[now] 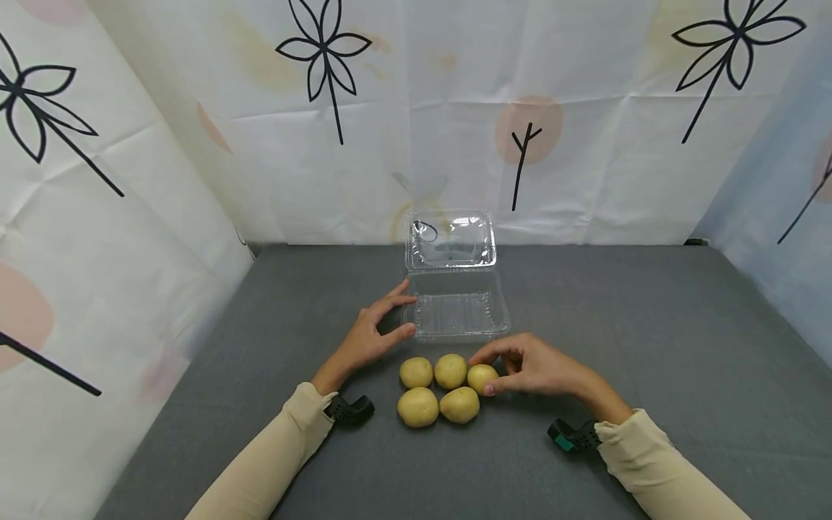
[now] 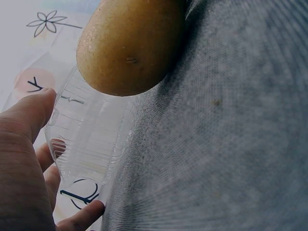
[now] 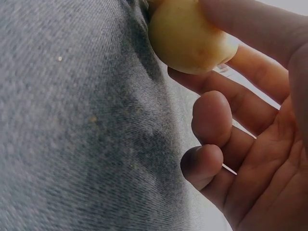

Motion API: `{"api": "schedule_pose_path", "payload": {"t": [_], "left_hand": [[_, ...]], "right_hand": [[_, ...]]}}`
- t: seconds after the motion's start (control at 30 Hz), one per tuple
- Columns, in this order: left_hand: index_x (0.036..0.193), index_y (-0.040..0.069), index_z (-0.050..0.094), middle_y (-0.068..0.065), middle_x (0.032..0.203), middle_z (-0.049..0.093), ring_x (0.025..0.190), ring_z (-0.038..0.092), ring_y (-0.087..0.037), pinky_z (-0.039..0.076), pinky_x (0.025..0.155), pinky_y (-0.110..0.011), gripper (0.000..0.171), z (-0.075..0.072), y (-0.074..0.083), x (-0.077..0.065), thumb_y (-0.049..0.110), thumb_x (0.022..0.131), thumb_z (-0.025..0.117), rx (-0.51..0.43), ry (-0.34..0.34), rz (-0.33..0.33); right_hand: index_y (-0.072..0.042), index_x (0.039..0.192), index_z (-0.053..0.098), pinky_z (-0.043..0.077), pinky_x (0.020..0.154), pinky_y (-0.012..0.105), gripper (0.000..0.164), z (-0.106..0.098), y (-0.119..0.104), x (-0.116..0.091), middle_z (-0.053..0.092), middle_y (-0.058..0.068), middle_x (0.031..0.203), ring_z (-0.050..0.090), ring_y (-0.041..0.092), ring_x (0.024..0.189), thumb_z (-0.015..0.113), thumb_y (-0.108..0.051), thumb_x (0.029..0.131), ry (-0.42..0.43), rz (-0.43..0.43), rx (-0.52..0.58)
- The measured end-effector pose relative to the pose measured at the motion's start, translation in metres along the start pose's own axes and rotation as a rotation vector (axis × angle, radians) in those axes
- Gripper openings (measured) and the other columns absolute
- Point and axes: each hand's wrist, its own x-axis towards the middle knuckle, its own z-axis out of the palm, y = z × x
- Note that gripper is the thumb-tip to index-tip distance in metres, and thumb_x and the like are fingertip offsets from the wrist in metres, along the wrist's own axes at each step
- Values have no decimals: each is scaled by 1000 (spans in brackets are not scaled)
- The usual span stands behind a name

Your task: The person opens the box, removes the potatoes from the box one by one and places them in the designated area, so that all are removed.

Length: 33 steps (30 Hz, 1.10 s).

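Note:
My right hand [image 1: 539, 367] pinches a yellow potato [image 1: 482, 379] between thumb and fingers, at the right end of a cluster of potatoes. In the right wrist view the thumb lies over this potato [image 3: 185, 41], with two fingers curled apart from it. Beside it in the back row are two potatoes, and two more [image 1: 418, 407] lie in front. My left hand [image 1: 367, 338] reaches its extended fingers and thumb to the left side of a clear plastic clamshell container [image 1: 458, 318], whose lid [image 1: 451, 242] stands raised. A potato [image 2: 130, 48] looms large in the left wrist view.
A grey cloth-covered table [image 1: 312, 289] carries everything. Patterned white curtains [image 1: 448, 130] rise behind the container and along both sides. Black wrist devices [image 1: 351, 410] sit on both forearms, over beige sleeves.

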Motion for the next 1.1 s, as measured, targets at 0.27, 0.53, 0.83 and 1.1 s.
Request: {"api": "schedule_pose_path", "payload": {"t": [0.27,0.53,0.83,1.1], "left_hand": [[148,20,55,7,169,26,157,24,-22,1,117,-75,54,1,1,1,41,99,64,-2,-7,-10],[151,22,51,12,170,22,158,21,-22,-1,117,-75,57,0,0,1,47,101,59,-1,-11,-11],[154,20,46,7,170,23,157,25,-27,6,116,-77,62,1,-2,2,55,104,49,11,3,27],[160,23,36,-3,170,26,143,48,-36,37,113,-65,63,2,-5,3,54,106,43,-38,35,84]], "right_hand": [[-9,123,72,41,48,22,39,0,0,-1,76,8,104,43,-1,52,82,-23,88,-24,29,-14],[-5,128,69,44,48,23,42,-2,1,-1,76,12,105,47,-1,53,80,-18,89,-34,8,10],[-2,131,66,43,48,23,44,-4,1,-4,75,14,102,47,-1,53,78,-18,91,-27,-5,3],[-5,134,66,42,49,23,45,-19,-11,-12,62,5,68,44,0,53,77,-19,93,19,36,-43]]}}
